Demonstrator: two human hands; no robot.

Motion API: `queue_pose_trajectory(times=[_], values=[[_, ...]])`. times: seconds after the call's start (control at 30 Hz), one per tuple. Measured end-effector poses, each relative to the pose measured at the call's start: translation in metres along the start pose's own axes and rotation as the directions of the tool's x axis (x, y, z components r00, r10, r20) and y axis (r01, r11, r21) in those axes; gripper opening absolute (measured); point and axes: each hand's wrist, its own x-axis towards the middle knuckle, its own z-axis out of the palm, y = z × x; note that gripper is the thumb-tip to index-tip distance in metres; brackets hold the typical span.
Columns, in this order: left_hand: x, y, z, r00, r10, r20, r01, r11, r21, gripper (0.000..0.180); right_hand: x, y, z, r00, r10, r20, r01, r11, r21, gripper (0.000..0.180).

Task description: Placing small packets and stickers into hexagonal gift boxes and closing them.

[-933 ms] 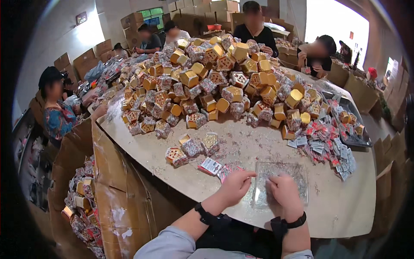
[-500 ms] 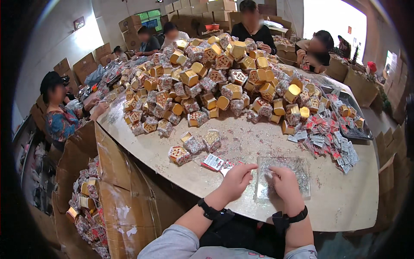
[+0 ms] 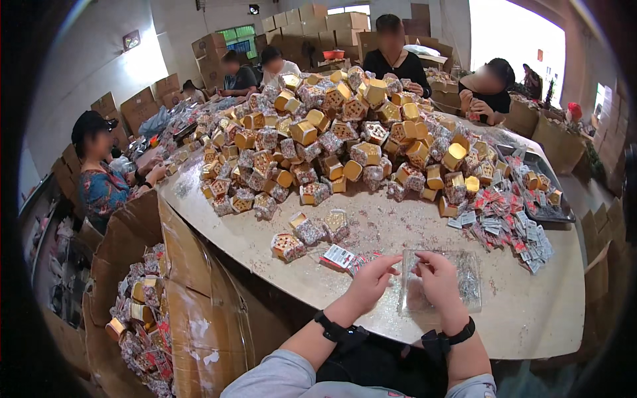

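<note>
A clear shallow plastic box (image 3: 470,297) with thin silvery pieces (image 3: 468,275) in it lies in front of me. My right hand (image 3: 438,282) is over the box, thumb and fingertips pinched together; anything between them is too small to make out. Left of the box, my left hand (image 3: 371,282) has its thumb and index finger close together, pointing right, and what they hold cannot be made out. Red-and-white printed cards (image 3: 341,257) lie partly behind that hand. Beyond them sit a few small house-shaped ornaments (image 3: 288,246), gold-based with speckled roofs.
A big heap of such ornaments (image 3: 318,142) covers the table's middle (image 3: 524,318). Loose cards (image 3: 514,229) and a dark tray (image 3: 554,211) are at right. At left stands an open cardboard box (image 3: 199,298) containing more ornaments. Several people sit around the table.
The whole view has shifted slightly, with things now a little lower and to the right. Both hands keep nearly the same pose. At the far right, a person's hands are raised higher.
</note>
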Motion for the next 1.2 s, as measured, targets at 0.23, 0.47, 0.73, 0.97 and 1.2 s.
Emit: queue_pose_trajectory(times=[0.23,0.47,0.73,0.97,1.2], values=[[-0.002,-0.012,0.002,0.989,-0.062,-0.137,0.037,0.984,-0.176,0.027,0.012,-0.011,0.023,0.988,-0.148,-0.043,0.148,0.989,-0.016,0.016],[-0.005,-0.021,0.0,0.977,0.056,-0.206,-0.051,0.998,0.033,0.023,0.0,0.009,0.035,0.99,-0.108,-0.087,0.112,0.993,0.039,0.006],[-0.004,-0.007,-0.002,0.976,0.163,-0.148,-0.127,0.966,0.226,0.023,-0.004,-0.008,0.029,0.958,-0.287,-0.019,0.277,0.937,-0.212,0.005],[-0.005,-0.009,-0.003,0.992,0.11,-0.054,-0.095,0.968,0.234,0.024,-0.007,-0.002,0.032,0.984,-0.175,0.029,0.177,0.979,-0.098,0.005],[-0.002,-0.001,-0.004,0.991,0.133,-0.033,-0.115,0.94,0.321,0.023,-0.009,-0.007,0.029,0.956,-0.276,0.099,0.292,0.926,-0.238,0.009]])
